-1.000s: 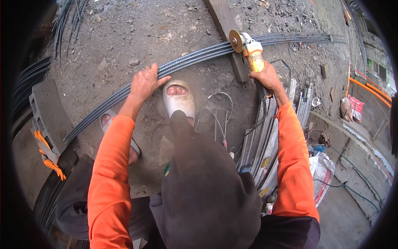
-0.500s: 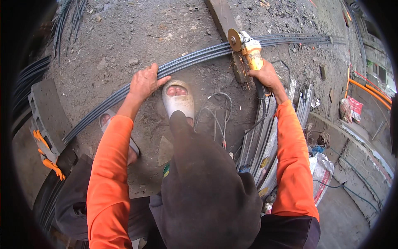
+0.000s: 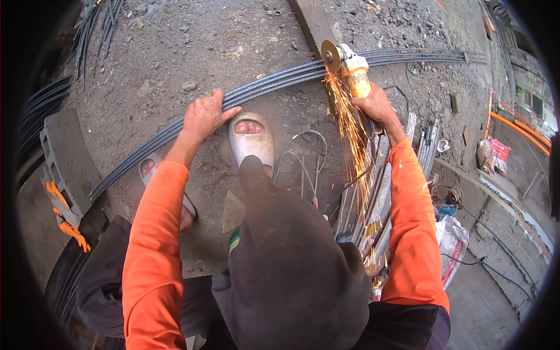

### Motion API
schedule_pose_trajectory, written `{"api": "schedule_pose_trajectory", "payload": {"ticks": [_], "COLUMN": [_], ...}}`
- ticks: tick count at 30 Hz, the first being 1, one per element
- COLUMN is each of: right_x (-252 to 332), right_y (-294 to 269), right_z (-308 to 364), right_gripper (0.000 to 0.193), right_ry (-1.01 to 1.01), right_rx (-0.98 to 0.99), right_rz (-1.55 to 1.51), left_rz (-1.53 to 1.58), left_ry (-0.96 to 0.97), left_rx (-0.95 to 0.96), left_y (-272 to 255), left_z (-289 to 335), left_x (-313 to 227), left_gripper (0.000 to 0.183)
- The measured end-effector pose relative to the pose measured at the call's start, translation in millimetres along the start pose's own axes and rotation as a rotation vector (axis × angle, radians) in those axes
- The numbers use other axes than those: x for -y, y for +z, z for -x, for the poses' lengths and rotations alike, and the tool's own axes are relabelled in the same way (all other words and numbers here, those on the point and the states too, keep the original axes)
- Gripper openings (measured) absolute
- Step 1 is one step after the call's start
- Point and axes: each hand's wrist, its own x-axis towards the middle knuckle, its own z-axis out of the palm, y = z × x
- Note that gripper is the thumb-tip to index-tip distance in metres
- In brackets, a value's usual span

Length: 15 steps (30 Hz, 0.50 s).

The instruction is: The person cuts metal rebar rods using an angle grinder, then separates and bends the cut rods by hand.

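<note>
A bundle of long steel rebar (image 3: 274, 81) runs across the rough ground, resting on a wooden beam (image 3: 312, 20). My left hand (image 3: 204, 114) presses down on the bundle, fingers wrapped over the bars. My right hand (image 3: 376, 105) grips a yellow angle grinder (image 3: 350, 67). Its disc touches the bars beside the beam, and a stream of orange sparks (image 3: 350, 140) flies back toward me. My foot in a white sandal (image 3: 251, 140) stands just behind the bars, between my hands. Both sleeves are orange.
Short cut metal pieces (image 3: 373, 204) lie stacked under my right arm, with bent wire loops (image 3: 303, 157) beside them. A concrete block (image 3: 64, 157) and an orange glove (image 3: 73, 230) sit at left. More rebar (image 3: 35, 105) lies far left. Orange pipes (image 3: 525, 131) and a white sack (image 3: 455, 245) are at right.
The grinder disc has come down onto the bars and sparks now fly; earlier there were none. My left hand and foot have stayed in place.
</note>
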Motion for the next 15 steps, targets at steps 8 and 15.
{"api": "schedule_pose_trajectory", "payload": {"ticks": [8, 15], "right_x": [-3, -29], "right_y": [1, 12], "right_z": [-5, -9], "right_gripper": [0.053, 0.052], "right_ry": [0.003, -0.008], "right_rx": [0.033, 0.018], "right_rz": [-0.042, -0.162], "left_rz": [0.047, 0.045], "left_ry": [0.028, 0.023], "left_rx": [-0.031, -0.001], "left_y": [4, 3], "left_z": [0, 0], "left_x": [6, 3], "left_gripper": [0.063, 0.061]}}
